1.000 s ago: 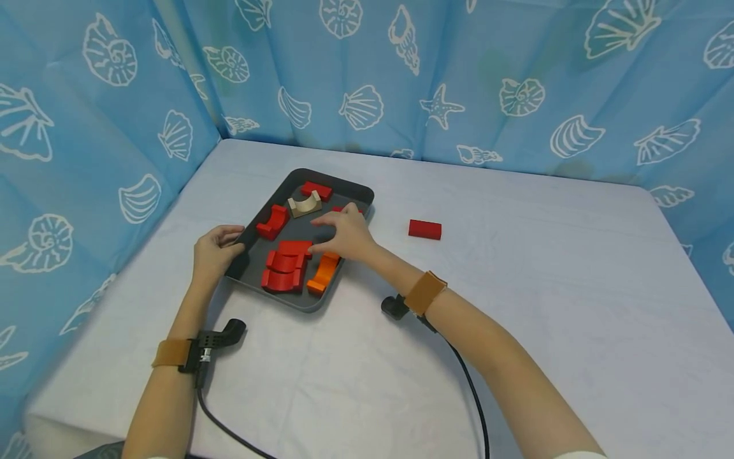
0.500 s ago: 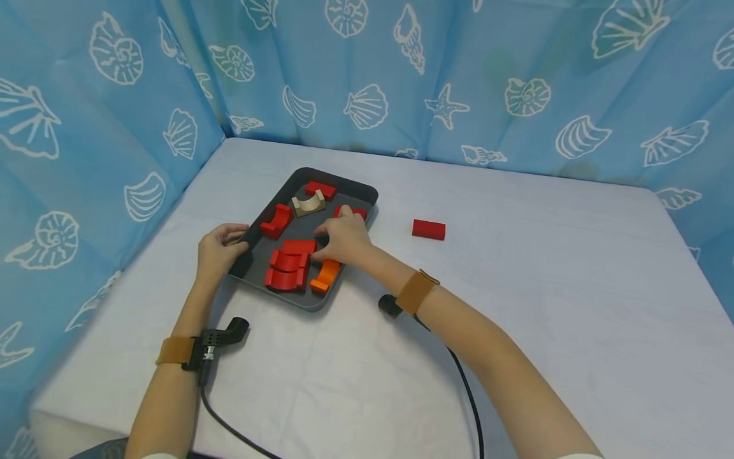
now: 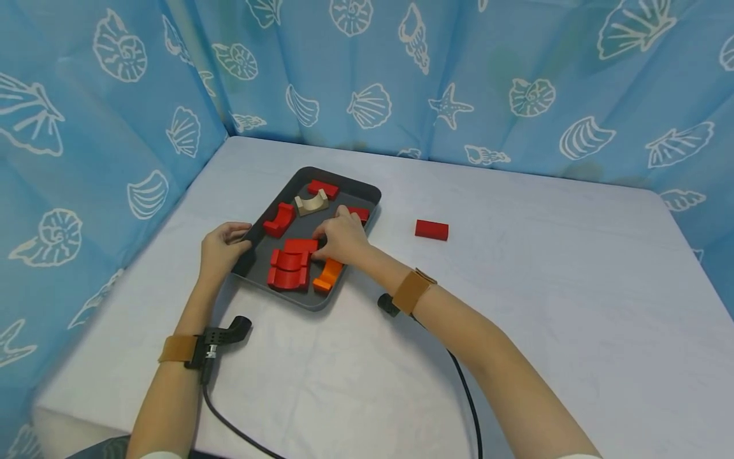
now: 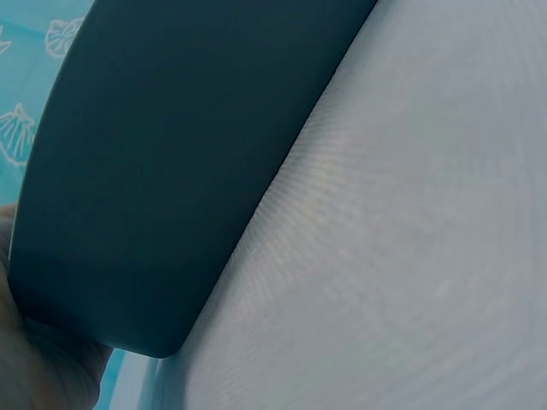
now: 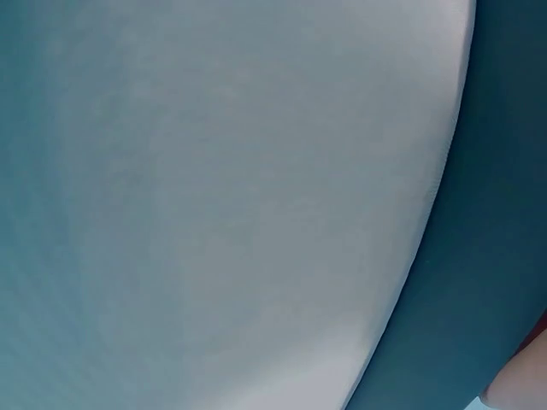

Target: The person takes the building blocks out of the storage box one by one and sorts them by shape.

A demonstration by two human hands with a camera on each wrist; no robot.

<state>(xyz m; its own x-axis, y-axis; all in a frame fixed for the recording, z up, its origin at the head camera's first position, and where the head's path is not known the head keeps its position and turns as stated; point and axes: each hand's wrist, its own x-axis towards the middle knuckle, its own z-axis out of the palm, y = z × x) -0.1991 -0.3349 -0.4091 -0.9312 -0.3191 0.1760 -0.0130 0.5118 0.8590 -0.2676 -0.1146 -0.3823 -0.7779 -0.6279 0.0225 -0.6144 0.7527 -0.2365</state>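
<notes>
blue shell curtains enclosed the desk [image 3: 516,287]. one red block [image 3: 431,229] lay outside the tray [image 3: 371,192]; another [image 3: 300,245] was pinched by the right hand [image 3: 342,239], the tray's rim gripped by the left hand [image 3: 220,250].

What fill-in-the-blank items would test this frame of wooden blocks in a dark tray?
1. The left hand grips the dark grey tray's ____ edge.
2. One flat red rectangular block lies outside the tray on the ____ tablecloth.
3. Beside the right hand, the curved block nearest the wrist is ____.

Missing words: left; white; orange
</notes>
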